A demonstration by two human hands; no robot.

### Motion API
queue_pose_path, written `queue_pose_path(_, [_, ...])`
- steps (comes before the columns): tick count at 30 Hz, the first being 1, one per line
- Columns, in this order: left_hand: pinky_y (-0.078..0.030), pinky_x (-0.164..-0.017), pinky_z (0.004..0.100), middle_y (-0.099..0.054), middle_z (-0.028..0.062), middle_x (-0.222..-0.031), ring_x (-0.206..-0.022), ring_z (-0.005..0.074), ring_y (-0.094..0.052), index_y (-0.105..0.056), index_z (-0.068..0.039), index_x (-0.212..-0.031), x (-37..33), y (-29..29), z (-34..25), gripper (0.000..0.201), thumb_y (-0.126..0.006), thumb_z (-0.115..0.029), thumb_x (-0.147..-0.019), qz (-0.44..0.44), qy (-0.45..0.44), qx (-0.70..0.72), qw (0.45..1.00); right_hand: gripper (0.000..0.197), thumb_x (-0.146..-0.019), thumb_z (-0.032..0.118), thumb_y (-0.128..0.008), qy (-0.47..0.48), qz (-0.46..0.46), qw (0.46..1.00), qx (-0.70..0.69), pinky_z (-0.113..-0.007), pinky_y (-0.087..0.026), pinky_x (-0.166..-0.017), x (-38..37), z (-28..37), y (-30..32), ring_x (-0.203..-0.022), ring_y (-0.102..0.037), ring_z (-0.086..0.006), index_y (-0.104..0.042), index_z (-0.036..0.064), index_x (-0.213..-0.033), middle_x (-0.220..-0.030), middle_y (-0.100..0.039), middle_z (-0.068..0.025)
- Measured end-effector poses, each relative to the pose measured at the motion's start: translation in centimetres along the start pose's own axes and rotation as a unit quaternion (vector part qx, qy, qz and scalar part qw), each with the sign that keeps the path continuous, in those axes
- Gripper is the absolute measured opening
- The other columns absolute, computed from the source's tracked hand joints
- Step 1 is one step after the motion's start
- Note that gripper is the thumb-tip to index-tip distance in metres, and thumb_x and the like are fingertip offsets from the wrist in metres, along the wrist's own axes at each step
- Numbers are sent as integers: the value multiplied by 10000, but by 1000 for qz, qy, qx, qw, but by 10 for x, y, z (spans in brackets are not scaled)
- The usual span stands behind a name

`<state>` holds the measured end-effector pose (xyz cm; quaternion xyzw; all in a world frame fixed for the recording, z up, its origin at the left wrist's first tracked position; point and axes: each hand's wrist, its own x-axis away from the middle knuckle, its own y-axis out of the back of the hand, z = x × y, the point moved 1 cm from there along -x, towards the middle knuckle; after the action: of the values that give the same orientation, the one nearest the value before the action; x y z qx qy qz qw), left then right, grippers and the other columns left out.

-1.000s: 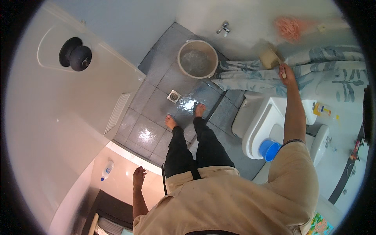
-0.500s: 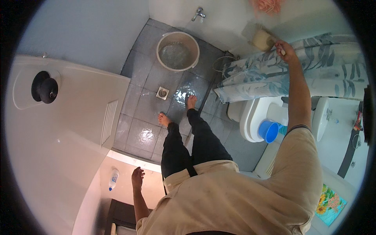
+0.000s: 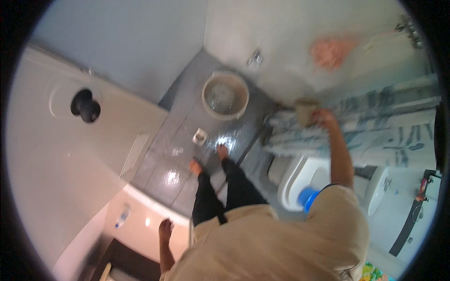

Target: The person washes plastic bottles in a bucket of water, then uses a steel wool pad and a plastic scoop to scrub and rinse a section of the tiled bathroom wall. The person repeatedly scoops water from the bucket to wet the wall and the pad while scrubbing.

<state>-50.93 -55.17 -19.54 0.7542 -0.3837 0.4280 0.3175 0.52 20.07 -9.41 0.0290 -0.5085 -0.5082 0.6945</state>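
Gripping a beige sponge [image 3: 304, 111] at upper right, the right hand [image 3: 324, 117] has fingers clamped on it; left hand [image 3: 165, 230], lower centre, hangs with fingers together, beside the sink [image 3: 140, 220].

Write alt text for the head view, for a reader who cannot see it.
Seen from above in a small bathroom, a person's raised right hand holds a tan sponge-like block against the white wall beside a patterned curtain. The left hand hangs empty, low near a white door. Bare feet stand on wet grey tiles near a round bucket and a white toilet.
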Motion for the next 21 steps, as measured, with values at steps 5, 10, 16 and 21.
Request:
queue_pose_path(5, [-474, -603, 258, -657, 58, -964, -777, 141, -637, -546, -51, -1248, 52, -27, -7, 333, -499, -240, -978, -98, 8, 48, 994, 72, -905, 92, -575, 44, 120, 877, -464, -265, -477, -576, -4, 93, -21, -609, -519, -120, -551, 24, -904, -751, -572, -54])
queue_pose_path(10, [-489, -603, 300, -661, 64, -958, -798, 178, -649, -576, -102, -1203, 86, -65, 4, 290, -527, -267, -970, -86, 21, 186, 979, 123, -934, 120, -553, 141, 130, 769, -610, -267, -459, -578, 71, 126, -45, -595, -495, -109, -518, 69, -1039, -804, -577, -37])
queue_pose_path(16, [-497, -598, 302, -657, 63, -945, -771, 174, -641, -582, -95, -1180, 82, -118, 41, 280, -535, -269, -965, -101, 7, 113, 988, 204, -934, 153, -549, 154, 159, 799, -559, -289, -426, -571, 115, 94, -78, -597, -491, -120, -480, 82, -1113, -808, -568, -30])
queue_pose_path(21, [-500, -593, 297, -654, 61, -931, -747, 166, -634, -584, -88, -1167, 78, -114, 60, 277, -538, -269, -962, -99, -30, 200, 974, 137, -881, 77, -523, 27, 175, 898, -403, -310, -412, -517, 96, 124, -127, -552, -482, -148, -535, 42, -1012, -790, -560, -52])
